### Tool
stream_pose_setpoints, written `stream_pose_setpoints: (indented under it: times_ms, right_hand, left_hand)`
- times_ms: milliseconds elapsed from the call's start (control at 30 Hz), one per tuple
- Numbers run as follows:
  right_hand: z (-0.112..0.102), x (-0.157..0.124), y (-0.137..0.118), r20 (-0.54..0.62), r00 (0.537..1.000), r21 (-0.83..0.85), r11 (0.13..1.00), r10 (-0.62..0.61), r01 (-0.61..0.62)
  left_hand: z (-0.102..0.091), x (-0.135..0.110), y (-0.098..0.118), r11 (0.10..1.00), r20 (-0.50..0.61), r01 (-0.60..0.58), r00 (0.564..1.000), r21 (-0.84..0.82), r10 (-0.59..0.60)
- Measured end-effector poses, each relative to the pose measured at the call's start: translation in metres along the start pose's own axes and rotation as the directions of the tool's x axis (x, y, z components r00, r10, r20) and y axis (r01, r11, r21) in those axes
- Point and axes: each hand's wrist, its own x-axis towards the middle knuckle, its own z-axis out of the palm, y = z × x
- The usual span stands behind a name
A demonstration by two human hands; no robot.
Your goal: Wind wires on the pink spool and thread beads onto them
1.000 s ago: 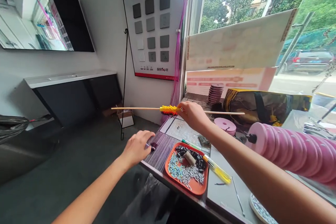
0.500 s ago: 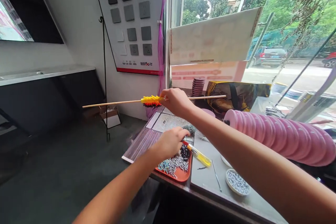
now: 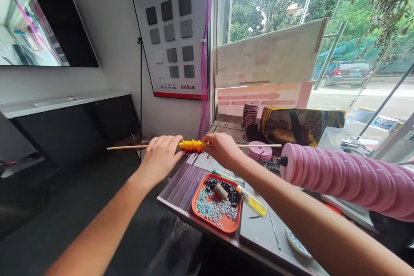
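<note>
A thin wooden stick (image 3: 124,148) is held level across the view above the table. Around its middle sits a bumpy bundle (image 3: 192,144), yellow on top and orange-red below; what it is made of is too small to tell. My left hand (image 3: 161,154) is closed over the stick just left of the bundle, its fingertips close to the yellow part. My right hand (image 3: 223,146) pinches the stick at the bundle's right end. Below them, an orange tray (image 3: 233,226) holds small black, silver and light-blue pieces and a greyish stub (image 3: 221,190).
A yellow-handled tool (image 3: 255,203) leans across the tray's right edge. Near it lie a thin metal tool (image 3: 274,229) and a white dish (image 3: 296,243). A long row of pink spools (image 3: 343,179) fills the right side. More spools (image 3: 250,114) and a bag (image 3: 291,125) stand behind.
My left hand has left the tray and moved up and left onto the stick. The stick and bundle sit lower in view, and the camera view has shifted.
</note>
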Motion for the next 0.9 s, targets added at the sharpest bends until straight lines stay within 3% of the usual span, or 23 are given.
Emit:
stream_pose_setpoints:
  times_ms: [67,133,333,467,600,767,900]
  right_hand:
    - [0.003,-0.004,-0.003,0.035,0.999,0.006,1.000,-0.013,0.013]
    - [0.007,-0.008,-0.004,0.047,0.998,0.000,0.999,-0.044,0.045]
    - [0.023,-0.016,-0.002,0.047,0.996,-0.104,0.992,-0.074,0.078]
    - [0.034,-0.023,0.011,-0.025,0.995,-0.168,0.981,-0.100,0.094]
    - [0.041,-0.030,0.030,-0.093,0.991,-0.194,0.978,-0.098,0.078]
    - [0.049,-0.034,0.049,-0.132,0.991,-0.165,0.986,0.011,-0.033]
    - [0.053,-0.038,0.070,-0.112,0.984,-0.234,0.959,0.135,-0.158]
  left_hand:
    - [0.008,0.006,-0.020,0.999,0.201,-0.047,0.979,0.027,0.041]
    - [0.019,0.005,-0.035,0.997,0.257,-0.076,0.964,0.028,0.066]
    - [0.046,-0.020,-0.083,0.985,0.106,-0.113,0.986,-0.130,0.127]
    - [0.054,-0.035,-0.115,0.984,0.124,-0.036,0.991,-0.173,0.058]
    - [0.057,-0.046,-0.139,0.995,0.154,-0.004,0.988,-0.105,0.021]
    - [0.060,-0.057,-0.161,0.997,0.174,0.009,0.985,-0.082,0.006]
    - [0.059,-0.064,-0.173,0.986,0.145,0.099,0.986,-0.130,-0.080]
